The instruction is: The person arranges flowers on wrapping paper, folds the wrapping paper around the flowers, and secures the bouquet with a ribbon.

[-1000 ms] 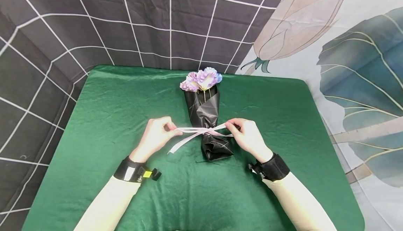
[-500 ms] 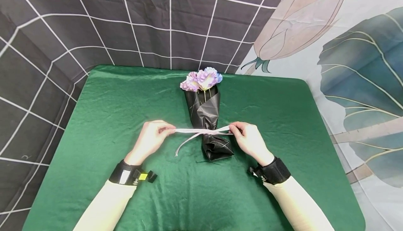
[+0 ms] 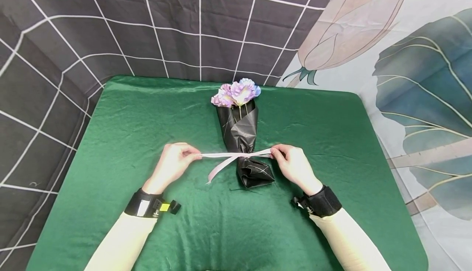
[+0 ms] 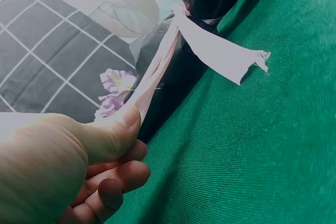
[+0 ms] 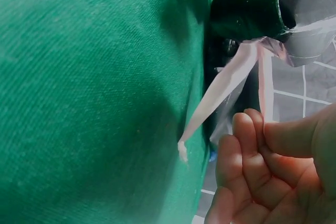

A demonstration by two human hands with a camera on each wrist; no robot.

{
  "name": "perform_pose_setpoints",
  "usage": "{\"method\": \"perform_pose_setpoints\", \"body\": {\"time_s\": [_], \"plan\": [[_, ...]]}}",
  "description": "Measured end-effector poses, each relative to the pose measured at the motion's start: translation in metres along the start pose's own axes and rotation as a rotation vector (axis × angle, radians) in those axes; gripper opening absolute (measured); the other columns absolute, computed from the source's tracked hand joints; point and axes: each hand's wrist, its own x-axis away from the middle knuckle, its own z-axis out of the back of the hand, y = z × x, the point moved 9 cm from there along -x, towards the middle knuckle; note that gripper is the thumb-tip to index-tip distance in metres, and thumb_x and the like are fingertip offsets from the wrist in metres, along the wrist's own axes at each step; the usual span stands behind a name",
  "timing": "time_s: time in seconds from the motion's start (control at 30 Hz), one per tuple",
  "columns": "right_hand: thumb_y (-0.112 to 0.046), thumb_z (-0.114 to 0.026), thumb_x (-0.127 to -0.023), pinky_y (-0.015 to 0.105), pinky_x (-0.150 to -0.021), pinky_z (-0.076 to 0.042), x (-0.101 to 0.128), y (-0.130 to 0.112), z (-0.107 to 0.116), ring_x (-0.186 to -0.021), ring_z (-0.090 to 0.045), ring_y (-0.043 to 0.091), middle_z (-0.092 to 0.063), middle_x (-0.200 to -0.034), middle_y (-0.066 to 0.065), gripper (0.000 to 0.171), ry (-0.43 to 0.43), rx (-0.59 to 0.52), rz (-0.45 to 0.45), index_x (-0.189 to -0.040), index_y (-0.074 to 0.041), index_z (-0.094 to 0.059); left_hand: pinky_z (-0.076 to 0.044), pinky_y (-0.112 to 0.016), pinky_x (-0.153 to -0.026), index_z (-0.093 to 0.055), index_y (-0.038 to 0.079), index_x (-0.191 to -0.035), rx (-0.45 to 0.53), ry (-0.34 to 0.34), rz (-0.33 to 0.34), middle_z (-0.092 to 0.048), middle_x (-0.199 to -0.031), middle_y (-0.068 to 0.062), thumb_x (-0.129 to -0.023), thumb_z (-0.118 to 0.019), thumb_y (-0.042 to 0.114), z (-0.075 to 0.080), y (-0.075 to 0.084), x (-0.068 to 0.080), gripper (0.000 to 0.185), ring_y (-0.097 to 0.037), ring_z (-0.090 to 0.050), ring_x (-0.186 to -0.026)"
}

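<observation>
over the last second the two hands had drawn apart, and the pale pink ribbon (image 3: 236, 155) ran straighter and tighter between them – the slack that had sagged to the left a moment earlier was mostly taken up, and one loose tail now hung short beside the bundle. the left hand (image 3: 172, 165) had slid outward and a little down; the right hand (image 3: 293, 165) had shifted only slightly. that read as a knot being cinched down around the narrow waist of the bouquet (image 3: 241, 137), though the knot itself was too small to make out.

the fingers of the left hand were clamped on one ribbon end, thumb pressed over it, as the left wrist view showed plainly (image 4: 126, 116). the fingers of the right hand were pinched on the other end.

the bouquet lay flat near the middle of the counter (image 3: 129, 119), its purple flowers (image 3: 236, 93) pointing away from the person, black wrapping paper flaring out again below the ribbon.

the counter wore a shiny green cloth, lightly creased. behind it hung a dark cloth with a white grid (image 3: 110, 25) – and to the right a pale backdrop printed with a large bud and leaves (image 3: 405, 58).
</observation>
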Motion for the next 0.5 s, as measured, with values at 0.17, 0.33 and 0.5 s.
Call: {"method": "perform_pose_setpoints", "body": {"time_s": [0.17, 0.33, 0.5], "plan": [[-0.028, -0.055, -0.097, 0.028, -0.058, -0.038, 0.003, 0.006, -0.001, -0.06, -0.049, 0.011, -0.065, -0.073, -0.004, 0.023, -0.009, 0.01, -0.022, -0.083, -0.018, -0.07, -0.046, -0.024, -0.058, -0.076, 0.024, -0.079, -0.014, -0.006, 0.022, -0.068, -0.077, 0.015, -0.077, -0.079, 0.029, -0.003, -0.005, 0.001, 0.007, -0.002, -0.057, -0.063], [-0.028, -0.055, -0.096, 0.029, -0.059, -0.04, 0.005, 0.009, -0.003, -0.061, -0.052, 0.01, -0.065, -0.073, -0.006, 0.022, -0.02, 0.022, -0.041, -0.084, -0.018, -0.07, -0.047, -0.026, -0.059, -0.076, 0.021, -0.08, -0.026, -0.02, 0.038, -0.068, -0.077, 0.014, -0.078, -0.078, 0.029, -0.004, -0.011, 0.001, 0.009, -0.002, -0.058, -0.064], [-0.027, -0.056, -0.096, 0.029, -0.06, -0.041, 0.006, 0.01, -0.005, -0.062, -0.053, 0.01, -0.064, -0.072, -0.008, 0.02, -0.027, 0.032, -0.039, -0.083, -0.018, -0.07, -0.047, -0.026, -0.06, -0.076, 0.022, -0.079, -0.044, -0.024, 0.044, -0.068, -0.077, 0.014, -0.078, -0.079, 0.028, -0.003, -0.013, 0.001, 0.006, -0.002, -0.059, -0.066]]}}
